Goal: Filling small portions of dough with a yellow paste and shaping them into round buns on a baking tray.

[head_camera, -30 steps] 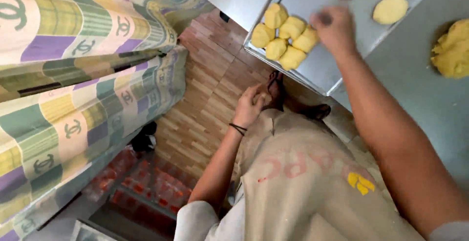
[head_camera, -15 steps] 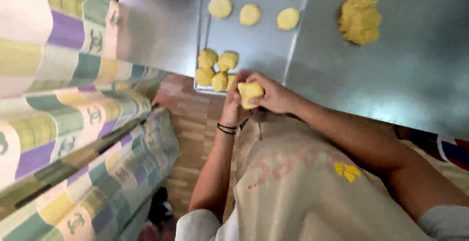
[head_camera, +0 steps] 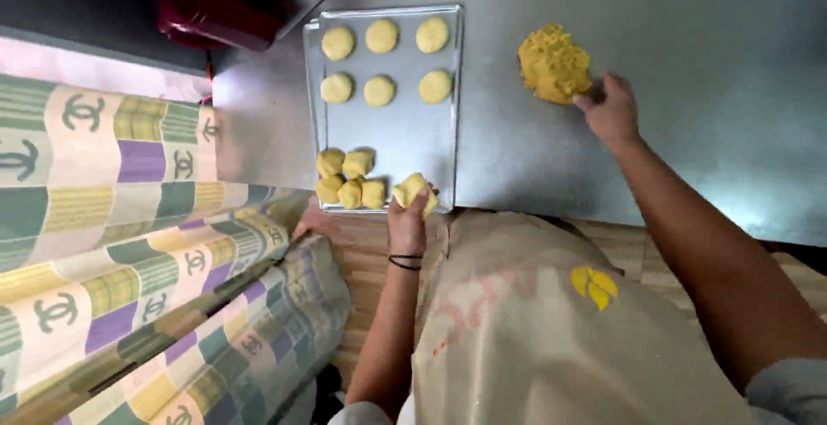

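The left hand pinched a yellow dough piece over the near edge of the baking tray, where it risked dropping floorward, while the right hand, fingers curled, touched the dough mound far right.

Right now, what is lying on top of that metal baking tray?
The baking tray carries six flattened yellow dough rounds in two rows, plus a cluster of rough dough lumps at its near edge. The left hand, holding a dough piece, covers the near corner.
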